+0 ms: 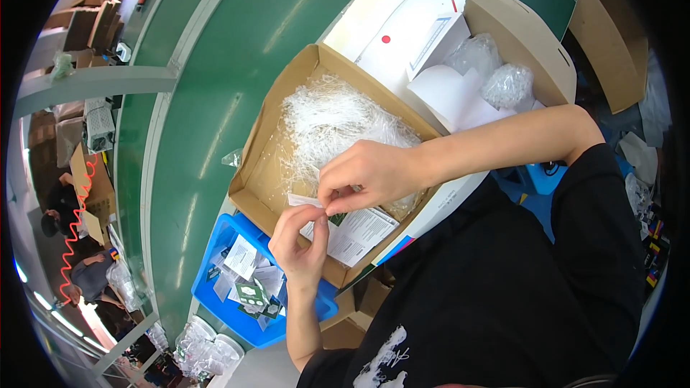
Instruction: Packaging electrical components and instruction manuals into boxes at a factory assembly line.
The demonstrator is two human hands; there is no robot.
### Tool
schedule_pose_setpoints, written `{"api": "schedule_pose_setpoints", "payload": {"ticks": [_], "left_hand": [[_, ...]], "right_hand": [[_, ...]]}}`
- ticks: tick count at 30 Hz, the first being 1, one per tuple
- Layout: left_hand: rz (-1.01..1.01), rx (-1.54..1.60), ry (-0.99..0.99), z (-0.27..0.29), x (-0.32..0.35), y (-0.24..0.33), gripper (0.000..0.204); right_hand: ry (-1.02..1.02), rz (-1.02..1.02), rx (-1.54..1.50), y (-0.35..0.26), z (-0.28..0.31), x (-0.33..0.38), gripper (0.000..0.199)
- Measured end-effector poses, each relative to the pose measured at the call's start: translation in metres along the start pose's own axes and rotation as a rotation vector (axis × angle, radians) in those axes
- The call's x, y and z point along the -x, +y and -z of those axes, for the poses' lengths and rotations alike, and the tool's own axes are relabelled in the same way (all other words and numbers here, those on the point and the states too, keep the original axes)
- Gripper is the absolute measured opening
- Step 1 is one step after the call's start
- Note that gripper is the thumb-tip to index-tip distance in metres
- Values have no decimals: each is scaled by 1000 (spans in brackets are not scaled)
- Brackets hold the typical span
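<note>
Left hand (298, 248): thumb and forefinger pinch, with the forearm reaching in from 6 o'clock.
Right hand (374, 176): fingers curled in a fine pinch, its tip right beside the left one; the forearm enters from about 3 o'clock.
Grasp: we cannot tell what sits between our fingertips — too small and hidden.
Printed cards (356, 237): seen from our fingertips, they lie overlapping at 4 o'clock, inside the tray; a dark green patch shows just below our fingers.
Plastic strands (327, 111): a loose heap of clear-white pieces at 12 o'clock, in the same tray.
Cardboard tray (264, 188): it lies tilted under our hands, on the green desk (237, 50).
Blue bin (325, 306): at 7 o'clock, just beside the tray, holding jumbled white leaflets (241, 256) and green-and-white cards (251, 293).
Open carton (521, 25): at 2 o'clock, with clear plastic bags (507, 88) inside.
Further off: at 9 o'clock we see two people near a red coiled cord (72, 244) — well apart from us.
</note>
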State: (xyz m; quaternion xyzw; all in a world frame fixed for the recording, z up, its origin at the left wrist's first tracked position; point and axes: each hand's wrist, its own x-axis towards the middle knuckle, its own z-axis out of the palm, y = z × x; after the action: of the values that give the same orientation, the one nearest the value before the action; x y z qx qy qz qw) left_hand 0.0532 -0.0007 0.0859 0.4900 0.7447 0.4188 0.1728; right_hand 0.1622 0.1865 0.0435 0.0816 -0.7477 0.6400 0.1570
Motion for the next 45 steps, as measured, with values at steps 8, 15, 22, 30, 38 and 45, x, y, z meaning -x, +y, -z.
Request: {"api": "schedule_pose_setpoints", "payload": {"ticks": [8,15,22,30,38,45], "left_hand": [[16,3,-14,1,0,0,16],[25,35,-16,0,4,-4,18],[41,63,-21,0,6,-5,19],[25,69,-13,-1,6,-6,19],[62,77,-5,-2,6,-5,19],[85,65,-10,-1,6,-4,19]], "right_hand": [[-5,32,29,3,-1,1,11],[-14,32,39,3,0,2,10],[-11,26,19,3,-2,1,14],[-24,56,42,4,-2,2,11],[-32,29,36,3,-2,2,12],[-19,19,52,2,-2,2,8]]}}
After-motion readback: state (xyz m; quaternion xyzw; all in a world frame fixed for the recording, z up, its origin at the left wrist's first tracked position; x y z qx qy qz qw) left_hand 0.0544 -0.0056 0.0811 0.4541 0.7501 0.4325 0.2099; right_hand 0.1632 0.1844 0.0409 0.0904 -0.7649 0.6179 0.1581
